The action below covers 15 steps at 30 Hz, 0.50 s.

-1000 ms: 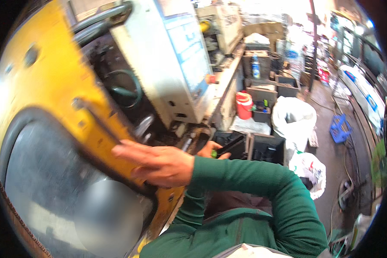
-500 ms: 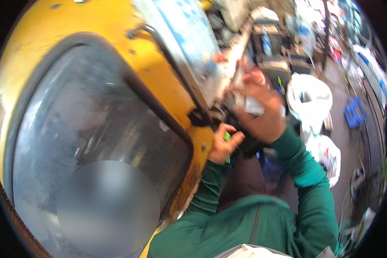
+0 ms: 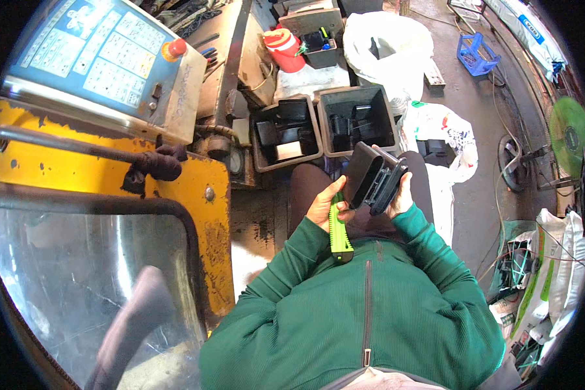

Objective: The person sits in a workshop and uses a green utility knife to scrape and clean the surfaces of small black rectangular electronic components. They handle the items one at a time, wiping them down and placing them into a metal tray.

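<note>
My left hand (image 3: 325, 209) is closed around a lime-green utility knife (image 3: 340, 235), its body pointing down toward my jacket. The blade end is hidden. Black moulded plastic parts (image 3: 364, 174), box-like and pressed side by side, are up in front of my lap. My right hand (image 3: 402, 195) grips them from the right, with its thumb along the edge. The left fingers are at their left side; whether they also bear weight I cannot tell. Just beyond stand two grey bins, a left bin (image 3: 262, 161) and a right bin (image 3: 394, 144), both with black parts inside.
At left is a yellow machine door (image 3: 214, 260) with a window and a bar handle (image 3: 71, 144). Above it sits a control panel (image 3: 97, 55) with a red button (image 3: 173, 50). A red bucket (image 3: 284, 52), white sacks (image 3: 396, 39), a blue crate (image 3: 478, 55) and a green fan (image 3: 570, 136) stand around.
The view has swung to the right, away from the machine door. My right hand, raised and blurred before, is now lower, holding black plastic parts near my left hand. The left still has the knife.
</note>
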Motion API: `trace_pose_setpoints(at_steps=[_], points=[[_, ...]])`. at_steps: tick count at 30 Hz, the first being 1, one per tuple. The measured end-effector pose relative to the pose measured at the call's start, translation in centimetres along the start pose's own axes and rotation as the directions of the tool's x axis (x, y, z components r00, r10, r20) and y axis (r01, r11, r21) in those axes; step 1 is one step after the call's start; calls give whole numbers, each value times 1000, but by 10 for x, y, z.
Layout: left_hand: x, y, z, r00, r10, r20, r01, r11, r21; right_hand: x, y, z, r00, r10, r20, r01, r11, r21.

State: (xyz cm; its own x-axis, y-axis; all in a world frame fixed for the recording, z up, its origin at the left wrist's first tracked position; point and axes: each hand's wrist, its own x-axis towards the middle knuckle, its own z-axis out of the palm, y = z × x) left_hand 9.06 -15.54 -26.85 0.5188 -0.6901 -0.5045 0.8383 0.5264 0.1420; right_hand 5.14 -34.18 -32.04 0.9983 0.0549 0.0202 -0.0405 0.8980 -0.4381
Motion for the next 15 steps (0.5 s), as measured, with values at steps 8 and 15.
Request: trace_pose_setpoints(at_steps=[8, 15], points=[[27, -15, 31, 983, 179, -43, -136, 864, 485, -15, -57, 17, 841, -118, -529, -5, 974, -224], [39, -12, 75, 730, 293, 617, -430, -505, 749, -40, -88, -19, 833, 235, -501, -335, 935, -119]])
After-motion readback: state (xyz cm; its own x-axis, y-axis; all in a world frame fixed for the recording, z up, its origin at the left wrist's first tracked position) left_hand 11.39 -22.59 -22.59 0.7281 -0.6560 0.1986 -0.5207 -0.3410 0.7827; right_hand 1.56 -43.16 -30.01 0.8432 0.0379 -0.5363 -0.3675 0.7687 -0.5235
